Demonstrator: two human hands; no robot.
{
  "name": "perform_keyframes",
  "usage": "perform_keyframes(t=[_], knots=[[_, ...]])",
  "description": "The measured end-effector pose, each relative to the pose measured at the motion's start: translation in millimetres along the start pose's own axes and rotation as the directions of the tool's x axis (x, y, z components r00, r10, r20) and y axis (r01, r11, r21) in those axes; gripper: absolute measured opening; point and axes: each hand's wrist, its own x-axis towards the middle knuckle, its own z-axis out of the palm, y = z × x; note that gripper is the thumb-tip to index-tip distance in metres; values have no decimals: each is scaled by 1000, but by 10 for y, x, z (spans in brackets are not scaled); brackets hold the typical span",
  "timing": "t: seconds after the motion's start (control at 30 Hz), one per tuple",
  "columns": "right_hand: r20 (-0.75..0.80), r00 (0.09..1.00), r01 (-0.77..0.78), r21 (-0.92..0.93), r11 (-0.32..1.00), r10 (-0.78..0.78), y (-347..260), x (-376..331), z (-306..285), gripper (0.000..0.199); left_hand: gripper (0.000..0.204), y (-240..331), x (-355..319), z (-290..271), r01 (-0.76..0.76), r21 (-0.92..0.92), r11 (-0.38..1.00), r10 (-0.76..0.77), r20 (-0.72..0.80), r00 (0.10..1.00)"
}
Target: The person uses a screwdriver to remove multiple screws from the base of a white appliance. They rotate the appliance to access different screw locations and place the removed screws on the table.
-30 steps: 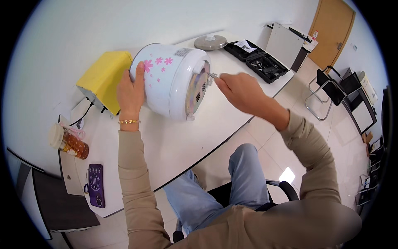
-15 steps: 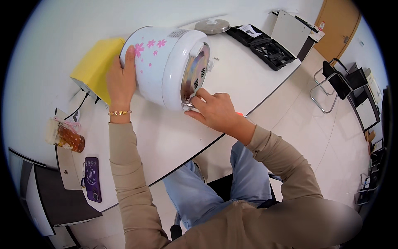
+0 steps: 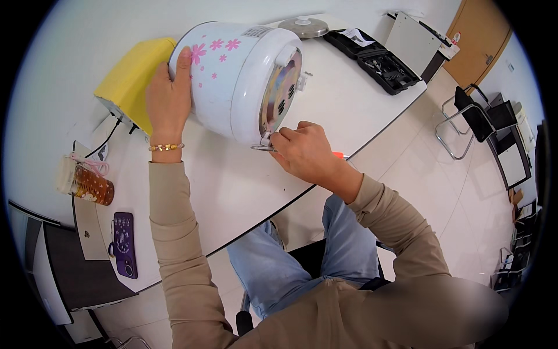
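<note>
A white rice cooker body [image 3: 224,87] with pink flowers lies tilted on its side on the table [image 3: 232,186], its metal-coloured base [image 3: 282,90] turned right. My left hand [image 3: 170,96] grips the left end, thumb on the flowered wall; its other fingers are mostly hidden behind. At the lower rim of the base, my right hand [image 3: 305,150] is closed in a pinch at a small white-and-metal fitting [image 3: 264,145]. Its fingertips hide part of that fitting. A similar fitting [image 3: 303,81] sticks out from the far side of the base.
A yellow box-shaped device [image 3: 133,81] with black cables stands at left. Nearer are a drink bottle [image 3: 90,183] and a purple phone [image 3: 124,244]. Toward the back lie a round metal lid [image 3: 303,27] and an open black tool case [image 3: 378,64]. Something orange [image 3: 338,155] shows behind my right wrist.
My right fingers have curled in more at the fitting, whose metal part now points left. The left hand keeps its hold. The whole view has shifted slightly.
</note>
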Motion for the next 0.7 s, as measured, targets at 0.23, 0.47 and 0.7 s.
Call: perform_keyframes(t=[0.23, 0.47, 0.7], knots=[[-48, 996, 78, 34, 996, -76, 96, -17, 12, 20, 72, 19, -4, -14, -27, 36, 999, 27, -13, 1000], [-24, 995, 100, 59, 993, -99, 145, 14, -41, 19, 73, -36, 6, 11, -46, 70, 996, 48, -26, 999], [-23, 991, 135, 86, 987, -133, 166, 22, -82, 20, 76, -71, -1, 34, -64, 27, 998, 65, -36, 997]])
